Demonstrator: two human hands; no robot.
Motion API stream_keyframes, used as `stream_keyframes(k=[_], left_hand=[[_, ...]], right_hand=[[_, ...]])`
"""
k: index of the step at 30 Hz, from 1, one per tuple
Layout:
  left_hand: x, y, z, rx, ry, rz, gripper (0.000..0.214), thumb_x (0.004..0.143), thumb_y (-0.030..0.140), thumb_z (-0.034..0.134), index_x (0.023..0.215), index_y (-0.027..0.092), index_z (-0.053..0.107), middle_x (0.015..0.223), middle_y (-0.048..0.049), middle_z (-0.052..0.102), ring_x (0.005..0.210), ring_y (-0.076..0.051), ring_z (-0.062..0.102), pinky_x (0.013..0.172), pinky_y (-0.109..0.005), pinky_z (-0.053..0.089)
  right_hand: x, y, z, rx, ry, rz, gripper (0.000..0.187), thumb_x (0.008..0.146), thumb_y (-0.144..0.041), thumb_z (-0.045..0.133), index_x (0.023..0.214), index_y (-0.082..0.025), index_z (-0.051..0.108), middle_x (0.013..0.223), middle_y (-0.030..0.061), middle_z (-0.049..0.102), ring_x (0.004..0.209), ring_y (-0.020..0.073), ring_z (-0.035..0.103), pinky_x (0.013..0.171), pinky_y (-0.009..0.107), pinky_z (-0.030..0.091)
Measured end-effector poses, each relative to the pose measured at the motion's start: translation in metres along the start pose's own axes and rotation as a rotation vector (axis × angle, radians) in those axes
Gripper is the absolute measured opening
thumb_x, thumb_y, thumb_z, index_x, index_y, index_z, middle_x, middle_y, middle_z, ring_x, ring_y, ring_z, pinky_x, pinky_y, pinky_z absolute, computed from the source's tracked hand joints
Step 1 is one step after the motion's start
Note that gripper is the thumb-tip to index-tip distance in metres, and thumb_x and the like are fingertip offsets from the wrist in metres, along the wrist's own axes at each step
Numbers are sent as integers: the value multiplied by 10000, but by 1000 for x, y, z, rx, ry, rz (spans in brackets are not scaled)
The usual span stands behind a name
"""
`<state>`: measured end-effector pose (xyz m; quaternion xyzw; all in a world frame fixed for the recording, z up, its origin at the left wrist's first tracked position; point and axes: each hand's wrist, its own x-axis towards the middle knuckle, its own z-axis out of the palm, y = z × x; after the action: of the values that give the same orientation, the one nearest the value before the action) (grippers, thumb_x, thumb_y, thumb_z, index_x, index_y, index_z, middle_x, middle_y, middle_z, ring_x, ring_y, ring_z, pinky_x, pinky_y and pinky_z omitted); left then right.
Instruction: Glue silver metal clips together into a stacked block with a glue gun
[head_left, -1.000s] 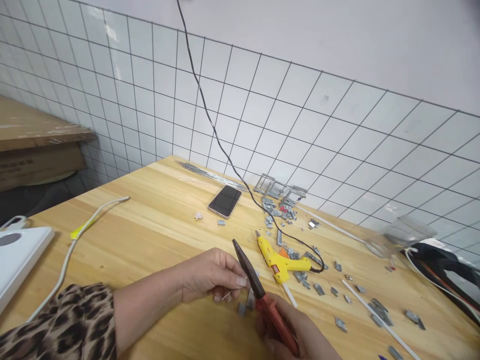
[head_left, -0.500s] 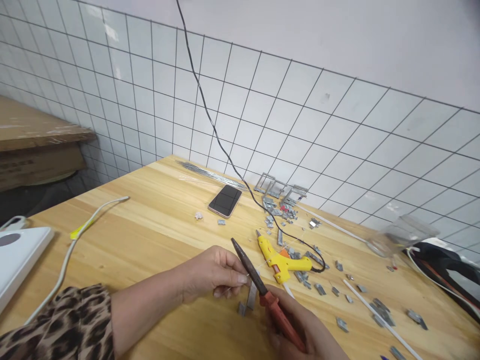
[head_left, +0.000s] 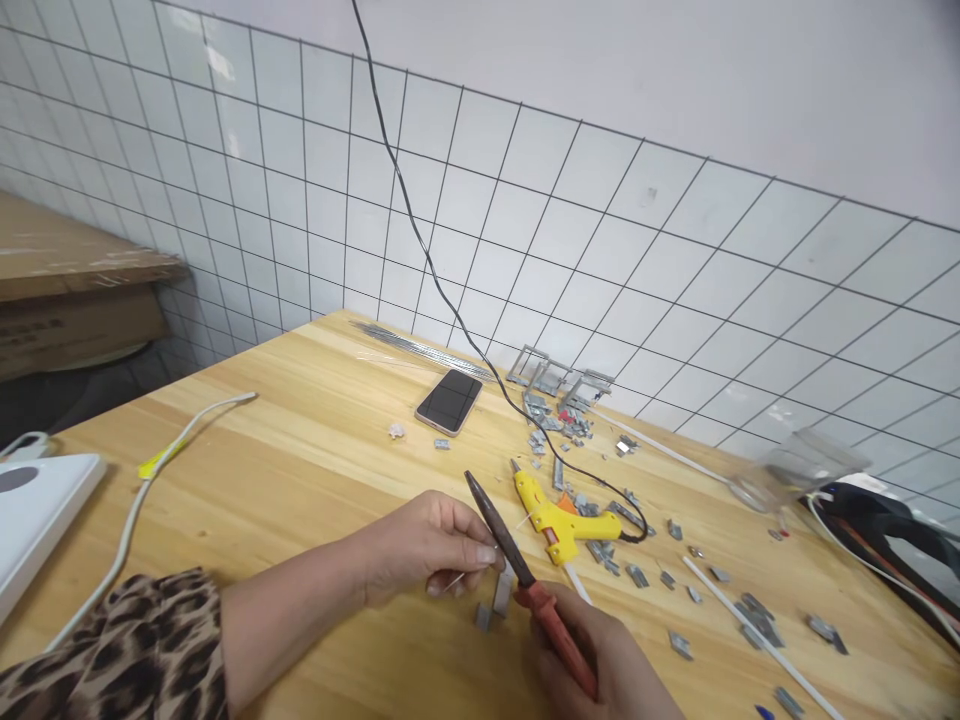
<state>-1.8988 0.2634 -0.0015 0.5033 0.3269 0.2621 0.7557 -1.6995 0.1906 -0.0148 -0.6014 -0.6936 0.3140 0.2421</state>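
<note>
My right hand (head_left: pixel 600 650) is wrapped round the red handles of a pair of long-nose pliers (head_left: pixel 499 525), whose dark jaws point up and to the left. My left hand (head_left: pixel 442 545) is pinched on a thin wire (head_left: pixel 454 582) beside the jaws; one end sticks out below the fingers. Whether the jaws grip the wire is hard to make out. Just under the pliers lie small grey pieces (head_left: pixel 484 617) on the wooden table. A yellow glue gun (head_left: pixel 559 520) rests right behind the pliers, with a white glue stick in it.
Beyond the hands lies a phone (head_left: pixel 449 402), near a bundle of thin metal wires (head_left: pixel 420 348). Grey frames (head_left: pixel 592 382) and several scattered pieces (head_left: pixel 761 620) occupy the right. A black cord (head_left: pixel 427 250) hangs across. A clear container (head_left: pixel 799 468) and a white cable (head_left: pixel 124 540) flank the table.
The pliers have tilted slightly, and more of the wire shows below my left fingers. Otherwise both hands stay nearly in place.
</note>
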Motion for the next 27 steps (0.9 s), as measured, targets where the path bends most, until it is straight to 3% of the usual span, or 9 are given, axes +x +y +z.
stream_keyframes(k=[9,17,27], left_hand=[[-1,3,0,109,-63,32,432,603,552,728,650,126,673,462,34,547,356,-43,386,346,-181,231],[-2,1,1,230,-158,45,511,721,613,623,844,126,713,411,35,540,396,-64,434,392,-158,274],[-1,-5,8,297,-67,121,439,775,544,565,750,120,673,482,18,562,426,-78,476,479,-186,361]], right_hand=[[-2,-1,-2,-88,82,-112,50,715,-271,495,700,-232,469,633,-38,550,593,140,512,573,218,382],[0,2,3,-88,138,-158,237,879,-390,429,711,-228,468,600,-35,488,543,132,432,505,206,353],[1,1,-1,-118,136,-139,248,863,-436,454,828,-228,587,662,-14,579,593,146,511,531,211,387]])
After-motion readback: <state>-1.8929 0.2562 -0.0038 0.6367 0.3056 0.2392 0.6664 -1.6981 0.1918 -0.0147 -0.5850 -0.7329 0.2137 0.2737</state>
